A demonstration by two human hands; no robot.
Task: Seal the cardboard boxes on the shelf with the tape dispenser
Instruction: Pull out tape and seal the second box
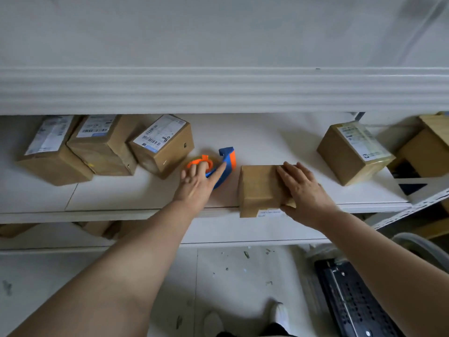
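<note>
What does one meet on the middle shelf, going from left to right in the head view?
Three labelled boxes in a row → tape dispenser under the left hand → plain box under the right hand → labelled box.

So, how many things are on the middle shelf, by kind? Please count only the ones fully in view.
Labelled cardboard boxes: 4
Plain cardboard box under the right hand: 1
Tape dispenser at the left hand: 1
Total: 6
More cardboard at the far right is cut off, so not counted.
</note>
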